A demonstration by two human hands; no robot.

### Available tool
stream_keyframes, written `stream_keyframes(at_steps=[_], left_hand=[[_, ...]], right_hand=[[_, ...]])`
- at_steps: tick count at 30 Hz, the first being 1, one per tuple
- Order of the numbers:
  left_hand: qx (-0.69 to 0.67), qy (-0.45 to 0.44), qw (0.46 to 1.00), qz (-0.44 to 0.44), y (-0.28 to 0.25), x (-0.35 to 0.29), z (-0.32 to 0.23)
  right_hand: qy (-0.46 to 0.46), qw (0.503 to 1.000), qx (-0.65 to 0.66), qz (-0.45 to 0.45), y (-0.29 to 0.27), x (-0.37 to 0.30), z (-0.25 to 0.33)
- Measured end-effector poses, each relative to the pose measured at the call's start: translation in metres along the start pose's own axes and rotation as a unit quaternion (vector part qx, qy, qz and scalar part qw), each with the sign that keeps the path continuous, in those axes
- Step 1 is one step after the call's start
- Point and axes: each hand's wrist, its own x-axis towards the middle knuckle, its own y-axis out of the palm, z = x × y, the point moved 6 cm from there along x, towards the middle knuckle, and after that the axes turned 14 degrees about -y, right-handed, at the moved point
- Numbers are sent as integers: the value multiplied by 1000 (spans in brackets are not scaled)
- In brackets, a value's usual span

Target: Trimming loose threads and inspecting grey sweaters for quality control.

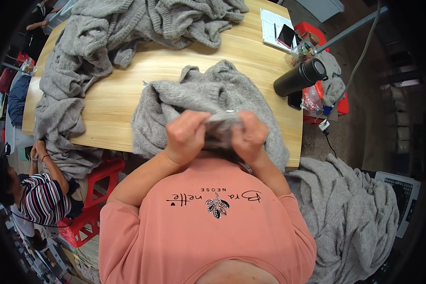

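Note:
A grey knitted garment [241, 90] lies bunched at the near edge of the wooden table, partly hanging over it toward me. My left hand [187, 135] is closed on a fold of it. Close beside, my right hand [249, 134] also grips the knit, its fingers slightly blurred. Between the two fists a short strip of the fabric is stretched, with a small shiny spot on it. The fingertips of both hands are mostly hidden by the cloth and knuckles.
More grey knitwear [123, 28] is heaped along the table's [113, 94] far and left sides. At the right edge stand a black bottle [298, 78], a notebook [272, 26] and a phone [287, 35]. Another grey pile [345, 217] sits lower right. A person [42, 194] sits at left near red stools [97, 194].

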Motion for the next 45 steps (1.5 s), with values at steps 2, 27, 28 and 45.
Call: stream_keyframes(at_steps=[2,27,28,45], left_hand=[[-7,-49,999,22,-2,3,15],[-268,-320,875,247,19,-7,31],[-265,-323,874,248,19,-8,35],[-412,-401,788,219,21,-11,53]], right_hand=[[58,998,-14,8,-17,-10,-16],[170,940,272,116,26,-22,-10],[171,940,272,116,27,-24,-11],[122,977,155,87,0,-14,-11]])
